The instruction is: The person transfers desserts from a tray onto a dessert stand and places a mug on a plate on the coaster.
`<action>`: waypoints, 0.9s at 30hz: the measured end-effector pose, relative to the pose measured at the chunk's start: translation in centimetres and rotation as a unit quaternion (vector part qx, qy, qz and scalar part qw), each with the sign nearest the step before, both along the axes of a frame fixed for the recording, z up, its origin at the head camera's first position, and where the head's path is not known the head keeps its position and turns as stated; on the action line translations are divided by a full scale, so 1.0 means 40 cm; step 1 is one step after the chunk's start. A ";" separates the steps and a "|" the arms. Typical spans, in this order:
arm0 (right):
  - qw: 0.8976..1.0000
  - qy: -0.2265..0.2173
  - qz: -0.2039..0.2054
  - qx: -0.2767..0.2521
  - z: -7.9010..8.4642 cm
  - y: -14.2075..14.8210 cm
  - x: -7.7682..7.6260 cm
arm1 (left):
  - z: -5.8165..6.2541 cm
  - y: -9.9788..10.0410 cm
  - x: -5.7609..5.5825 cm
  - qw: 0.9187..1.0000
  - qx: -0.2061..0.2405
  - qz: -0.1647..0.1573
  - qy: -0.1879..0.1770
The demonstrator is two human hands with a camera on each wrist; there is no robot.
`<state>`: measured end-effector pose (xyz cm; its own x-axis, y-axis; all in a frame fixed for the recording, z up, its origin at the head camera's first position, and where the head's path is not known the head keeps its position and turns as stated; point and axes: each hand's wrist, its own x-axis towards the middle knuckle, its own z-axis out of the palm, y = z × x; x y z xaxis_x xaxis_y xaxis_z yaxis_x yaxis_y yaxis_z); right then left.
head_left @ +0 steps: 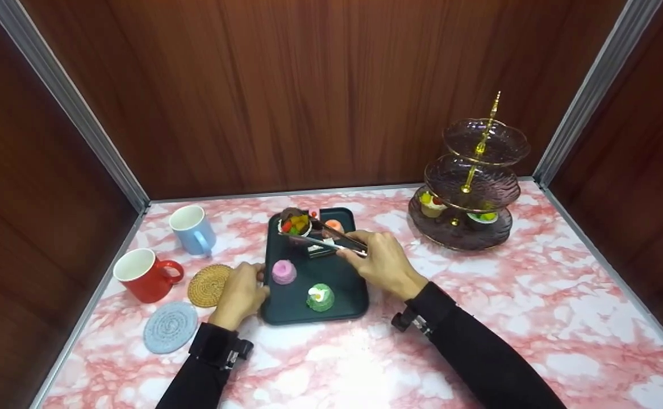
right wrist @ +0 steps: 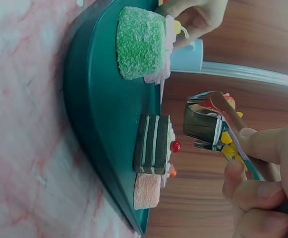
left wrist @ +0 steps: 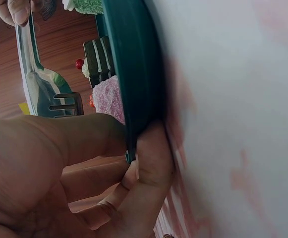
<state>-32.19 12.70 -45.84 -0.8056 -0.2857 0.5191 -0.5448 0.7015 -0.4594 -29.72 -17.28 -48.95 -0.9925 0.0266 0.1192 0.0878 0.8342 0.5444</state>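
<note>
My left hand (head_left: 240, 292) grips the left rim of a dark green tray (head_left: 294, 309); in the left wrist view its thumb lies over the rim and fingers are underneath. In my right hand (head_left: 385, 261) is a pair of metal serving tongs (head_left: 359, 250) with forked tips. Between the tips is a fruit-topped cupcake (right wrist: 201, 124) with a dark base, held above the tray's far left part. On the tray are a pink cake (head_left: 284, 272), a green cake (right wrist: 141, 44), a striped chocolate cake slice (right wrist: 151, 144) and a small orange-pink cake (head_left: 334, 226).
At the back right stands a three-tier stand (head_left: 462, 238) with two small cakes on its bottom plate. To the left are a blue mug (head_left: 186, 227), a red mug (head_left: 148, 278), a woven coaster (head_left: 206, 286) and a grey-blue coaster (head_left: 170, 328). Wooden panels (head_left: 308, 102) enclose the table.
</note>
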 end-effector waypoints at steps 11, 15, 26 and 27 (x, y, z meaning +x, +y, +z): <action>1.000 0.022 -0.006 -0.021 -0.013 0.046 0.008 | -0.001 0.002 0.000 1.000 -0.001 -0.004 0.001; 0.999 0.033 -0.009 -0.033 -0.019 0.063 0.014 | -0.002 0.002 -0.001 1.000 -0.012 -0.002 0.001; 0.998 0.036 -0.028 -0.034 -0.028 0.101 0.021 | -0.001 0.003 -0.003 1.000 -0.008 0.004 -0.011; 0.998 0.034 -0.029 -0.035 -0.028 0.104 0.022 | -0.002 0.003 -0.003 1.000 -0.009 0.004 -0.009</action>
<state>-31.30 16.85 -46.96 -0.7823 -0.2013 0.5895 -0.5358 0.7001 -0.4721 -29.83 -17.15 -49.03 -0.9946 0.0212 0.1014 0.0721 0.8446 0.5305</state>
